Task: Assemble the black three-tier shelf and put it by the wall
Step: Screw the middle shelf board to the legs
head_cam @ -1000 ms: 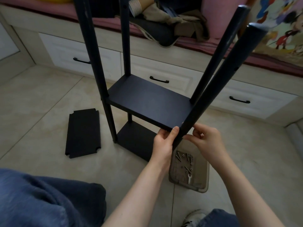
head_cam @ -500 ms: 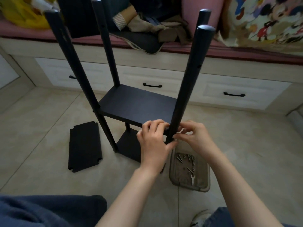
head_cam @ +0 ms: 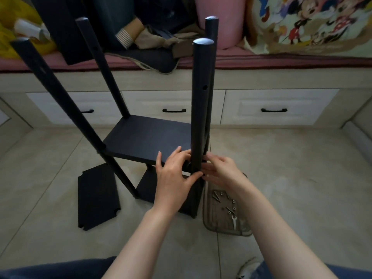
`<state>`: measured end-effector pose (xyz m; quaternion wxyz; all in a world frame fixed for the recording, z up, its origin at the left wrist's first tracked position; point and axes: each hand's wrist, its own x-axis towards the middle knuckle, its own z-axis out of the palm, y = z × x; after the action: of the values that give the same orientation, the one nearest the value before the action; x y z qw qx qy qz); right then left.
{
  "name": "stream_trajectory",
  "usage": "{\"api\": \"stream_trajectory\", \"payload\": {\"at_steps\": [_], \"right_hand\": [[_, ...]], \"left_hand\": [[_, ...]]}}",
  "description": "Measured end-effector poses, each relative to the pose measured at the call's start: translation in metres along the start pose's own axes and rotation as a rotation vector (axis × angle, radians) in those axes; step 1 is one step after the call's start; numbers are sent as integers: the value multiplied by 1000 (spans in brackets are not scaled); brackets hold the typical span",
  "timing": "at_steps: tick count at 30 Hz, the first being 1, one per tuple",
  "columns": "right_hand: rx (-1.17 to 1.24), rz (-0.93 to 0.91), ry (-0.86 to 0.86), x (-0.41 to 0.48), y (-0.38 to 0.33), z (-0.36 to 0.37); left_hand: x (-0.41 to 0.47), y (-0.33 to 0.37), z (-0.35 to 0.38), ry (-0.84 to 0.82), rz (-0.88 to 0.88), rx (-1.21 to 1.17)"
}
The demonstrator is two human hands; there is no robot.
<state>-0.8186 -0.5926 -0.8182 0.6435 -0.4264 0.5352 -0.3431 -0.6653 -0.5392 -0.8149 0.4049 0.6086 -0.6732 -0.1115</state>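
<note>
The black shelf frame stands on the tiled floor with several round posts pointing up. Its middle board (head_cam: 147, 137) and a lower board (head_cam: 148, 186) sit between the posts. My left hand (head_cam: 174, 176) holds the near right post (head_cam: 200, 101) at the middle board's corner, thumb against the post. My right hand (head_cam: 219, 172) touches the same joint from the right with its fingertips; what they pinch is hidden. A third loose black board (head_cam: 96, 198) lies flat on the floor to the left.
A clear plastic tray (head_cam: 225, 212) with screws, nuts and a small wrench lies by the frame's right foot. Behind stands a bed base with white drawers (head_cam: 277, 106), piled with clothes and cushions. My knees fill the bottom edge.
The view has tilted up and the posts now look more upright. Both hands stayed at the front right joint; my left hand shifted from the board's edge onto the post.
</note>
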Motion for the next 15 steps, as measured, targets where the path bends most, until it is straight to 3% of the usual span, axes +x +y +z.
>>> {"api": "stream_trajectory", "payload": {"at_steps": [15], "right_hand": [[-48, -51, -96, 11, 6, 4]], "left_hand": [[9, -9, -13, -211, 134, 213]]}}
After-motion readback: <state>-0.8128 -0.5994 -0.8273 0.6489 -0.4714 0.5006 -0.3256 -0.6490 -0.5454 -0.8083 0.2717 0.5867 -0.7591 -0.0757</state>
